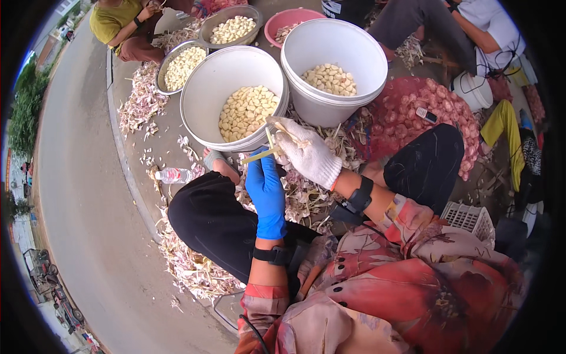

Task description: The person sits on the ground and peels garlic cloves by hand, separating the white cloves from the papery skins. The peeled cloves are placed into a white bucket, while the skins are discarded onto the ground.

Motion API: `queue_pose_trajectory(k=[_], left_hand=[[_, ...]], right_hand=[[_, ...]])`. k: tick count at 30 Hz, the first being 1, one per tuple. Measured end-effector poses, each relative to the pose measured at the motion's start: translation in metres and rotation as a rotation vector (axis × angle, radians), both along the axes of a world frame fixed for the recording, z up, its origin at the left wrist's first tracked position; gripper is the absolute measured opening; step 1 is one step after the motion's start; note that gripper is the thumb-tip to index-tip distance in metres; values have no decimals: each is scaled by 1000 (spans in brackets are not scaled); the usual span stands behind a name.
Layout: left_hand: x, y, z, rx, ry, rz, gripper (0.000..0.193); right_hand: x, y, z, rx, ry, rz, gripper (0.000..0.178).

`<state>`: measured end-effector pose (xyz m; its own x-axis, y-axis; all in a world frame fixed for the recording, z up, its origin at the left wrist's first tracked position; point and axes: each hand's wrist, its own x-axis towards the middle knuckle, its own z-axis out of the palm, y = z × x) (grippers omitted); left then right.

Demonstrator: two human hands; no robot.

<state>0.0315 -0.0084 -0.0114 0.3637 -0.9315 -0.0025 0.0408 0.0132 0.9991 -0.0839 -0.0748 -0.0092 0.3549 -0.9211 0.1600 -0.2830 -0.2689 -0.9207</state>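
Observation:
My left hand, in a blue glove, is closed with its fingertips around a pale green stalk, which looks like a garlic stem. Just to the right, touching the stalk's end, is my right hand in a white knit glove. Its fingers are pinched together, and what lies between them is mostly hidden. Both hands are over my lap, at the near rim of a white bucket partly filled with peeled garlic cloves. A second white bucket with more peeled cloves stands to its right.
Garlic skins litter the ground around my legs. A red net of garlic bulbs lies right, with a phone on it. A plastic bottle lies left. Metal bowls of cloves and a pink basin stand beyond. Two people sit nearby.

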Motion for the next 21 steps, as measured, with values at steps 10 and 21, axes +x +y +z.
queue_pose_trajectory(k=[10,21], left_hand=[[-32,-4,-8,-17,-404,-20,31],[-35,-3,-17,-65,-613,-71,33]], right_hand=[[-11,38,-8,29,38,-324,26],[-6,35,-33,704,-633,-419,25]])
